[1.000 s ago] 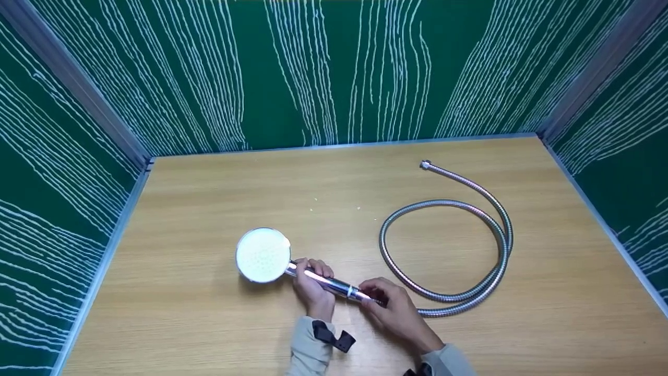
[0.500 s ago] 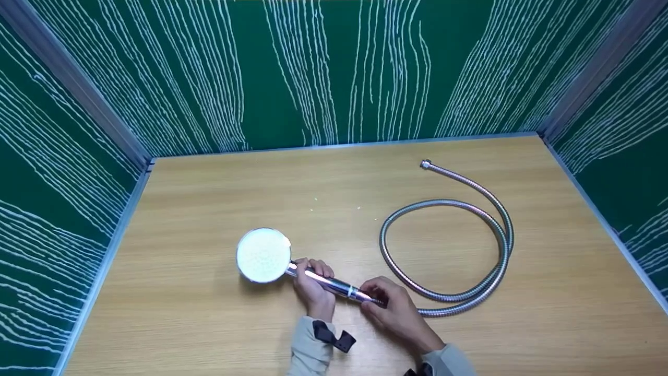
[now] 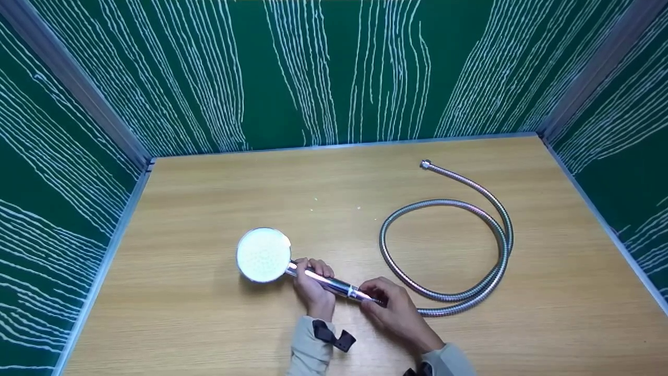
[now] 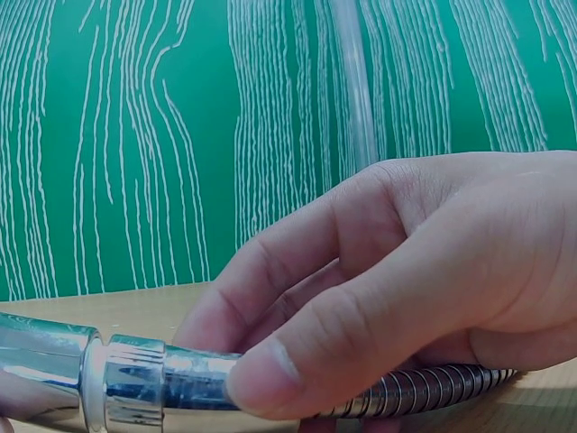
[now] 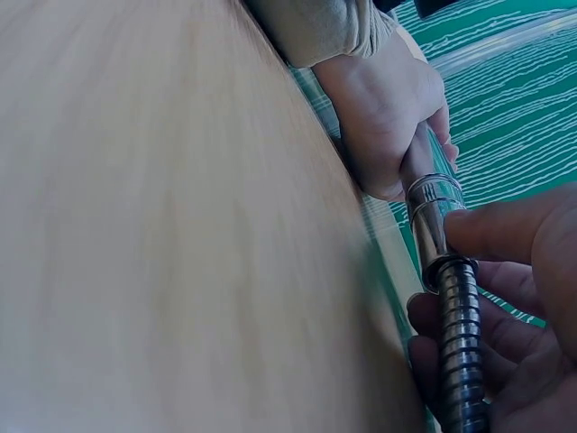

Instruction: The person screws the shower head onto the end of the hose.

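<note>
In the head view, a chrome shower head (image 3: 263,256) with a round pale face points its face upward, left of the hands. My left hand (image 3: 315,295) grips its handle (image 3: 339,286) with the fingers wrapped round. At the handle's lower end, my right hand (image 3: 394,308) pinches the smooth metal connector (image 4: 203,379) of a shower hose between thumb and fingers. The ribbed metal shower hose (image 5: 460,334) leaves that connector and passes under the right palm. Connector and handle meet end to end; any thread between them is hidden.
The rest of the hose loops on the wooden table (image 3: 209,198) to the right. Its free end has a metal nut (image 3: 426,164) near the back. Small pale crumbs (image 3: 358,208) lie mid-table. Green walls (image 3: 334,73) with white lines enclose the back and both sides.
The right thumb and fingertips have slid slightly along the connector, away from the handle, since a second ago. The left hand, shower head and hose loop look the same.
</note>
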The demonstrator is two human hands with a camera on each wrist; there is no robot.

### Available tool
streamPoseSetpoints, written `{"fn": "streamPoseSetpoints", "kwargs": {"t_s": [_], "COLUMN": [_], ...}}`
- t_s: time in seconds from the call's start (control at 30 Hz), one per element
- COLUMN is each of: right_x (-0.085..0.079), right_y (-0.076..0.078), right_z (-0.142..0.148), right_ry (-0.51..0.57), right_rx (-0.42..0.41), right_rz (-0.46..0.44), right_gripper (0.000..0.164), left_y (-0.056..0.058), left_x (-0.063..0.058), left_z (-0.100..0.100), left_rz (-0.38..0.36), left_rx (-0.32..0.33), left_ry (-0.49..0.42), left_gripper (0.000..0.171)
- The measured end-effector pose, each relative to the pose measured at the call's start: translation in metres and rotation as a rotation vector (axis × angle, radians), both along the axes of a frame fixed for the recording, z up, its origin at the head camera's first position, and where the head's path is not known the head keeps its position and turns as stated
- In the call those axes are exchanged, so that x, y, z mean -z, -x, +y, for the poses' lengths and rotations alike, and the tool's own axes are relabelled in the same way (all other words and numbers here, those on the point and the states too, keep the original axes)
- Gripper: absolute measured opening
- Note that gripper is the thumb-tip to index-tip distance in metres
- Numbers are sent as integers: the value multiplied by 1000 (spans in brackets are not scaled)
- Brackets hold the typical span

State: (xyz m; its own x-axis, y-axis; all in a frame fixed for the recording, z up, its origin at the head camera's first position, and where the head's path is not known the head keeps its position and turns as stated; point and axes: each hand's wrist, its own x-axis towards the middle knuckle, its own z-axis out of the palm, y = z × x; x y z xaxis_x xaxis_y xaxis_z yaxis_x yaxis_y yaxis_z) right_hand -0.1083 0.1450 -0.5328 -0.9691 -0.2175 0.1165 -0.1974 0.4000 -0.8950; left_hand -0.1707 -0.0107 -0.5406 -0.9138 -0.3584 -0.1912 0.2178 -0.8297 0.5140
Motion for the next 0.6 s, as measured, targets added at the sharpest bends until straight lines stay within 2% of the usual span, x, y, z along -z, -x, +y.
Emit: {"fn": "streamPoseSetpoints", "kwargs": {"t_s": [0.37, 0.6], "right_x": [0, 1], "right_y": [3, 1], "right_z": [1, 1], "right_ry": [-39, -36], "right_rx": [-9, 8], "right_rz": [-6, -21], "right_gripper": [17, 26], "left_y": [1, 0], "left_x": [-1, 0], "left_z": [0, 0], "left_rz": [-17, -33], "left_rx": [-1, 2], "left_ry": [-5, 5], "left_gripper": [26, 26]}}
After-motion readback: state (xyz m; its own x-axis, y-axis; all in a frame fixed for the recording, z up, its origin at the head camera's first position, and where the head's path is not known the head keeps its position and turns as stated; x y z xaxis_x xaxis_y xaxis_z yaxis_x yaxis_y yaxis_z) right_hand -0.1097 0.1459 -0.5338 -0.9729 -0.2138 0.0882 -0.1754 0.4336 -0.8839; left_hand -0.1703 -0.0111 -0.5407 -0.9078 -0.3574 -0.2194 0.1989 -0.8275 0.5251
